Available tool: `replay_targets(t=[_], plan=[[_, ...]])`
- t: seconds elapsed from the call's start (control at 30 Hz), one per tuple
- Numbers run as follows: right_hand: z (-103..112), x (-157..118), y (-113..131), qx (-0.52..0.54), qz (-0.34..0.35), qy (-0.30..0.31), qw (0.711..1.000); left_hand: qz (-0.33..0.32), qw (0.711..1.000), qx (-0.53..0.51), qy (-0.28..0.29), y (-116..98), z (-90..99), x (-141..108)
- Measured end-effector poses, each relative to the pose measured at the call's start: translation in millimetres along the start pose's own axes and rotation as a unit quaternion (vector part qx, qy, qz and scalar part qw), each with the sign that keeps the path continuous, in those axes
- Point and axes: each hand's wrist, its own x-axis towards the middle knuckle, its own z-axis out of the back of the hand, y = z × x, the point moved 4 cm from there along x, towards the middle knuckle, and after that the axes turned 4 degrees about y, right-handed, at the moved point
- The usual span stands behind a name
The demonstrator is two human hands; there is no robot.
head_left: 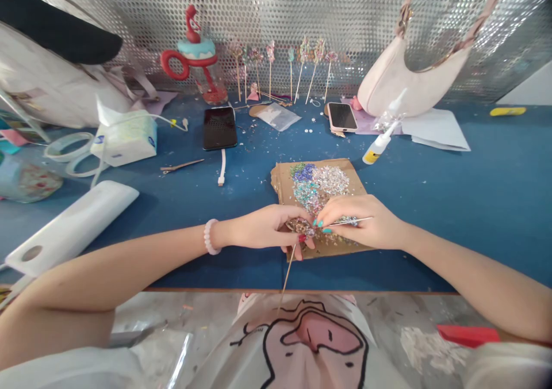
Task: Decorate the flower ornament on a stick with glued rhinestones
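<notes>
My left hand (261,226) is closed around a gem-studded piece on a wooden stick (301,226), whose stick slants down toward my lap. Part of the piece is hidden by my fingers. My right hand (368,219) pinches a thin, light-coloured rod (356,221), and its fingertips are right beside the studded piece; the rod's tip is too small to make out. Beneath both hands lies a sheet of cardboard (284,185) that bears heaps of small rhinestones (331,180) in white, blue, turquoise and green.
Beyond the cardboard are a glue bottle (376,149), a black phone (219,128) and a second phone (342,117). Several decorated sticks (304,61) stand by the perforated metal wall. Scissors (181,166), a tissue pack (127,138) and a white device (73,222) lie leftward; a handbag (414,87) sits back right.
</notes>
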Motion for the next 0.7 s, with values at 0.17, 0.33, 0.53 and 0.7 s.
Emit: replay_targets(t=[0.17, 0.33, 0.53, 0.7], plan=[[8, -4, -8, 0.005, -0.071, -0.040, 0.997, 0.007, 0.999, -0.038, 0.019, -1, 4.9, -1], [17, -5, -19, 0.024, -0.125, -0.054, 0.990, 0.022, 0.997, -0.062, 0.026, -2, 16.8, -2], [12, -3, -23, 0.000, -0.142, 0.027, 0.989, 0.037, 0.997, -0.061, 0.025, 0, 23.1, -2], [8, -4, -24, -0.025, -0.145, 0.052, 0.988, 0.042, 0.997, -0.058, 0.022, 0, 22.7, -2]])
